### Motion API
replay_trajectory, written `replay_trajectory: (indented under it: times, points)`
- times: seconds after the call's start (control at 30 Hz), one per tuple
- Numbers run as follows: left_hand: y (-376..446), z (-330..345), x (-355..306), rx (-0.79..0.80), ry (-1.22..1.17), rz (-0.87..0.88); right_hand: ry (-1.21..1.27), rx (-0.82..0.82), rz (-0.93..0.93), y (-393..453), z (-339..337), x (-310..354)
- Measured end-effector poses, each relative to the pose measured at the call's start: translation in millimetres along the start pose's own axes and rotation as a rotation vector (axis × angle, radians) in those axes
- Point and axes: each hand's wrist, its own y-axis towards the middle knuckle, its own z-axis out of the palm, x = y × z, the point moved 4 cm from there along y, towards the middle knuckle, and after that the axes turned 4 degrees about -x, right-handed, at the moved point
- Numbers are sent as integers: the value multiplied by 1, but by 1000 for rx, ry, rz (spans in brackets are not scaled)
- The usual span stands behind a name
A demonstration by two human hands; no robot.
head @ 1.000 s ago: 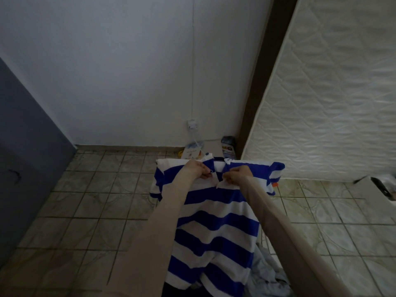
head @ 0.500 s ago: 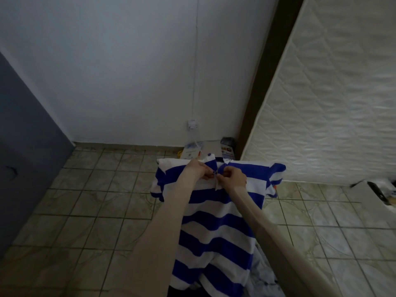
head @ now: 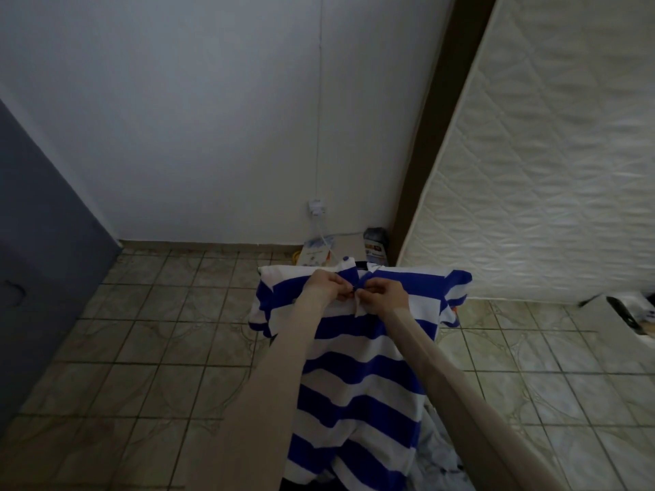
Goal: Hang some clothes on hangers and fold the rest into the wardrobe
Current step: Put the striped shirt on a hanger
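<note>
Bare tiled floor (head: 141, 349) lies below both hands. The left hand (head: 324, 286) and right hand (head: 384, 294) pinch the striped shirt (head: 358, 377) at its collar placket between them; tugging unevenly could slide it off-centre.

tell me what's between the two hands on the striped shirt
In the head view, the shirt's buttoned collar opening lies between the left hand and right hand; both pinch its edges.

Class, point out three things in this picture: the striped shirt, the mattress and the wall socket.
striped shirt (head: 358, 391): head view, on a blue stripe of its front.
mattress (head: 553, 171): head view, on its quilted face.
wall socket (head: 316, 206): head view, on its white plate.
</note>
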Motion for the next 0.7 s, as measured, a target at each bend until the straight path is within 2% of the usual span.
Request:
replay_trajectory:
  times: [0.43,0.53,0.7]
  points:
    - [-2,0,6,10,-128,-43,-21,116,-62,1,-5,-1]
    - [-5,1,11,34,-174,-28,-37,76,-85,3,-6,-1]
    - [-8,1,12,48,-260,-138,-76,-28,-115,5,-4,1]
